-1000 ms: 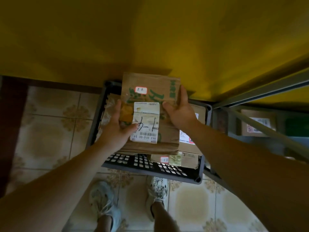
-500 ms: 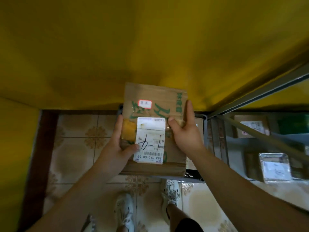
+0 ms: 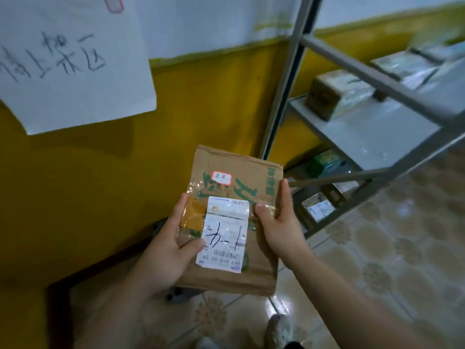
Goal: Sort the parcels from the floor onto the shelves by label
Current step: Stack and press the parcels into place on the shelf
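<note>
**Q:** What sits at the centre?
**A:** A flat brown parcel (image 3: 236, 195), held in the air between both hands with its printed face toward the camera. A white label (image 3: 224, 235) with handwriting covers the part between the two thumbs. A small red-edged sticker (image 3: 221, 178) lies just above the fingertips.

**Q:** How do the hands hold it?
**A:** The left hand (image 3: 166, 250) clasps the parcel's left edge, its thumb across the front and touching the label. The right hand (image 3: 281, 222) clasps the right edge likewise, with one finger lying straight up along it.

**Q:** And around them?
**A:** Beyond the right hand stands a grey metal shelf (image 3: 364, 137) carrying a brown box (image 3: 324, 94) and other blurred packages. Above the left hand, a handwritten sheet of paper (image 3: 70, 59) hangs on the yellow wall (image 3: 100, 185). Below both hands — tiled floor (image 3: 377, 248) and a shoe (image 3: 278, 328).
</note>
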